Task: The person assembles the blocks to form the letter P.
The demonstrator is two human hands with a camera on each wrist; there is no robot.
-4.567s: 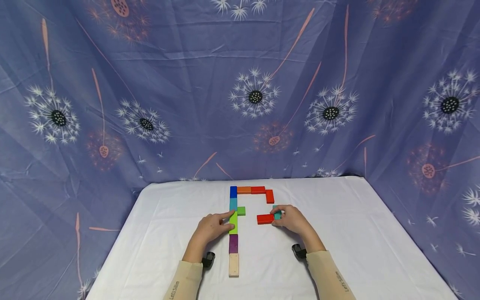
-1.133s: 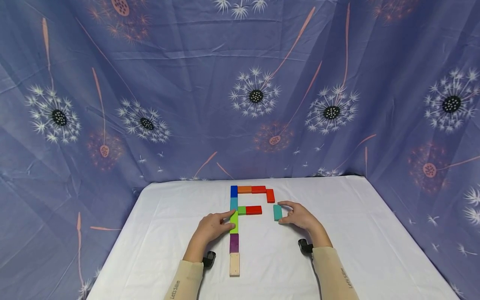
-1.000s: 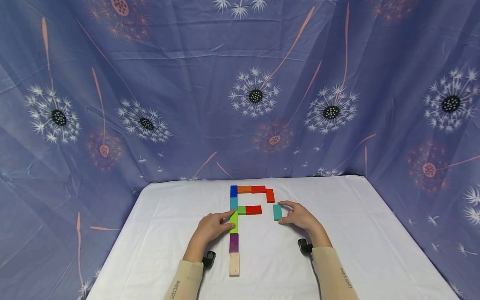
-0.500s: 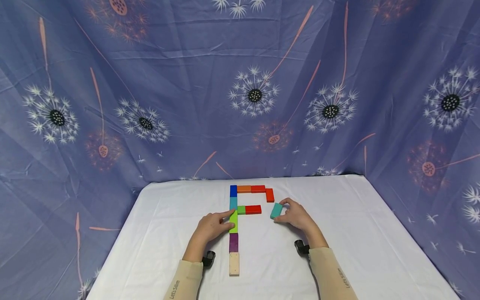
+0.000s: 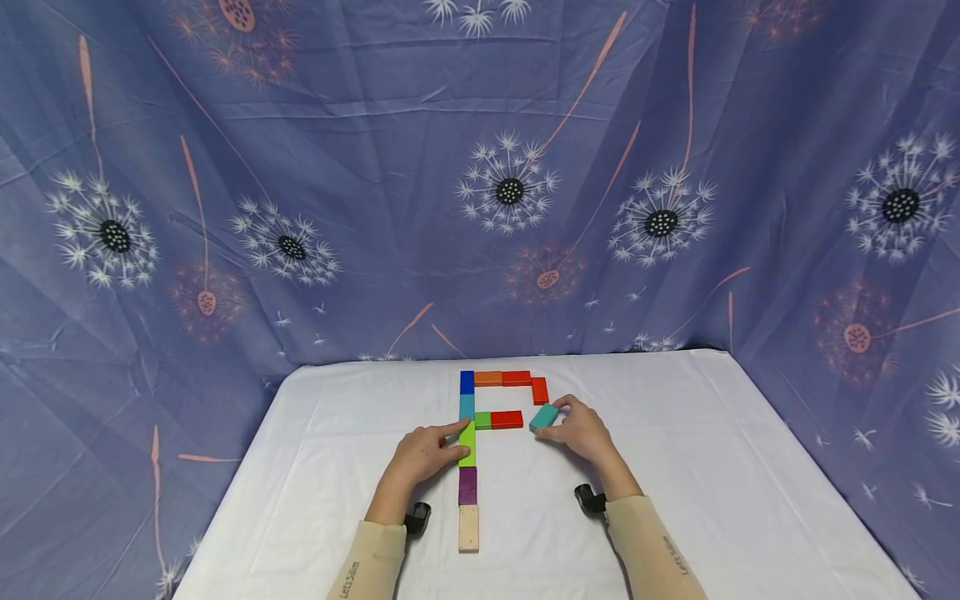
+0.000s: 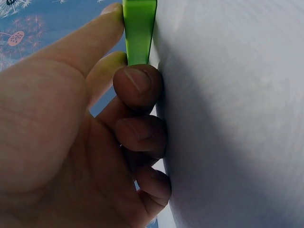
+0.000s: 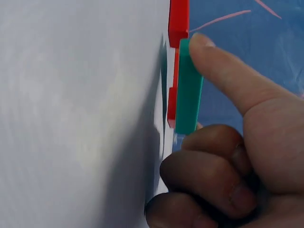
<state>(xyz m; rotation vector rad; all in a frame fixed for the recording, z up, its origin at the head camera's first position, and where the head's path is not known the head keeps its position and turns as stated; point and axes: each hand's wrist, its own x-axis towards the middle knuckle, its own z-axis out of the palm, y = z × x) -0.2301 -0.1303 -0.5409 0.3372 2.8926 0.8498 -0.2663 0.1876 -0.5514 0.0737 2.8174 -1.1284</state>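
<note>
My left hand (image 5: 423,452) rests its thumb and index fingertips on the lime green block (image 5: 468,454). In the left wrist view, that block (image 6: 140,33) lies past the thumb, and the other fingers are bent against the cloth. My right hand (image 5: 587,429) pinches a teal block (image 5: 543,417) between thumb and index finger, slanted. It appears slightly off the cloth in the right wrist view, where the teal block (image 7: 189,90) overlaps red ones. Left of it lies a red block (image 5: 507,420) abutting a small green block (image 5: 483,420). Above is another red block (image 5: 540,391), set lengthwise.
A column holds a blue block (image 5: 467,382), light blue block (image 5: 467,407), purple block (image 5: 468,486) and plain wooden block (image 5: 468,529). An orange block (image 5: 488,378) and a red block (image 5: 516,378) extend right from its top. White cloth (image 5: 337,400) covers the table.
The red block has moved up and left against the small green block. My right hand has then taken the teal block, turned it to a slant and carried it left. My left hand stays put.
</note>
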